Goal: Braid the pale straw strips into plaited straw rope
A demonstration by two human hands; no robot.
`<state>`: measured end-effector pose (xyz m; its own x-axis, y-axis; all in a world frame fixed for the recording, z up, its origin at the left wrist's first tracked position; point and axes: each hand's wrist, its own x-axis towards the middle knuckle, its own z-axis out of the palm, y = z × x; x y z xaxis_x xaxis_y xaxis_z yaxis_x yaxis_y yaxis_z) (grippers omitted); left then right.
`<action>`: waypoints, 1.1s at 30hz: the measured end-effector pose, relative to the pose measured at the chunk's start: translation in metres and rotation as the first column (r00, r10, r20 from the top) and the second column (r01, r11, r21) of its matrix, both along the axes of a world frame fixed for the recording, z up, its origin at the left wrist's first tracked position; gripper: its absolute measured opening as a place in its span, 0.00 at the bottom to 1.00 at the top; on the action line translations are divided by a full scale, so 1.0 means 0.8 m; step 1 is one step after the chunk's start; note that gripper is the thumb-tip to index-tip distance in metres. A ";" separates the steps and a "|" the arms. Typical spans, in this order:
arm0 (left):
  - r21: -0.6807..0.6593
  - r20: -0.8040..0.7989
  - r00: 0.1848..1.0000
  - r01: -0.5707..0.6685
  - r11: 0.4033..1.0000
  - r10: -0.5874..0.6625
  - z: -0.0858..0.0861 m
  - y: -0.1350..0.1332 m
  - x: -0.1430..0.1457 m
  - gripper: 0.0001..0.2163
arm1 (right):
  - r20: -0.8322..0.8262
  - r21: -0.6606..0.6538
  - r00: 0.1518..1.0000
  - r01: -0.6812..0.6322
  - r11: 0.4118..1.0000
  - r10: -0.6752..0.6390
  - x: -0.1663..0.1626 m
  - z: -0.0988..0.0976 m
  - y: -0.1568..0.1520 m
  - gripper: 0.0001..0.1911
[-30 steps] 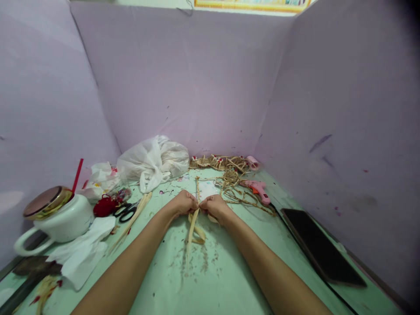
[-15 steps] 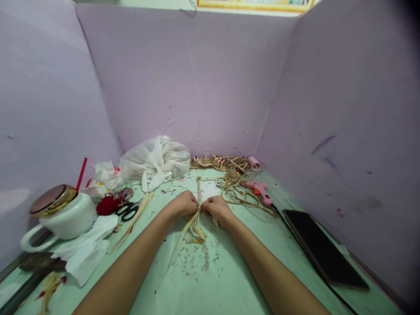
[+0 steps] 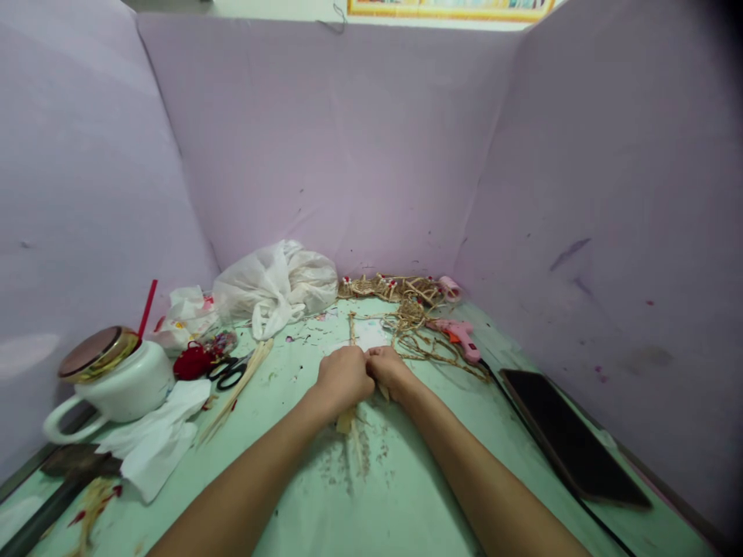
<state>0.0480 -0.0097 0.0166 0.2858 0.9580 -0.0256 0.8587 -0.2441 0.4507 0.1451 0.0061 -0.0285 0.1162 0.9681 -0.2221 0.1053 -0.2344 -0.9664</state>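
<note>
My left hand (image 3: 346,379) and my right hand (image 3: 388,370) meet over the middle of the green table, fingers closed. Both pinch pale dried plant-fibre strips (image 3: 346,422), whose loose ends hang toward me below my left hand. Beyond my knuckles a thin braided cord (image 3: 352,328) of the same fibre runs away, beside a white patch (image 3: 371,333) on the table. My left hand's back covers most of the gripped part, so the exact hold is hidden. To the right lies a tangle of braided cord (image 3: 415,333).
A pink glue gun (image 3: 461,337) and a dark tablet-like slab (image 3: 572,433) are on the right. On the left are scissors (image 3: 229,373), a red pincushion (image 3: 194,361), loose fibre strips (image 3: 241,383), a white mug (image 3: 132,383), tissue (image 3: 152,445) and a hammer (image 3: 66,483). Behind sits a plastic bag (image 3: 279,282).
My left hand has moved right and slightly nearer, turning over so its back covers the strips, and now touches my right hand. The loose strips have swung right. My right hand shifted slightly right.
</note>
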 end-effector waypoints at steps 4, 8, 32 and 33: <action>0.004 -0.008 0.999 0.038 0.999 -0.038 0.004 -0.010 0.002 0.09 | -0.016 0.003 1.000 -0.009 1.000 0.009 0.000 0.001 -0.001 0.05; -0.099 -0.033 0.999 0.003 0.995 -0.006 0.018 0.007 -0.014 0.03 | -0.013 0.002 0.999 -0.044 0.999 0.044 0.001 0.002 -0.002 0.05; -0.616 0.450 0.808 -0.028 0.788 0.381 -0.019 0.046 -0.027 0.04 | 0.689 0.217 0.719 -0.326 0.920 0.092 0.013 0.002 0.000 0.08; -0.584 0.459 0.810 -0.034 0.811 0.365 -0.019 0.045 -0.027 0.04 | 0.721 0.193 0.688 -0.312 0.930 0.081 0.012 0.006 -0.002 0.08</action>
<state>0.0268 0.0260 0.0013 0.2137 0.8692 -0.4459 0.4402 0.3218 0.8383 0.1550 0.0049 -0.0239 -0.0762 0.9895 0.1225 0.7788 0.1358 -0.6124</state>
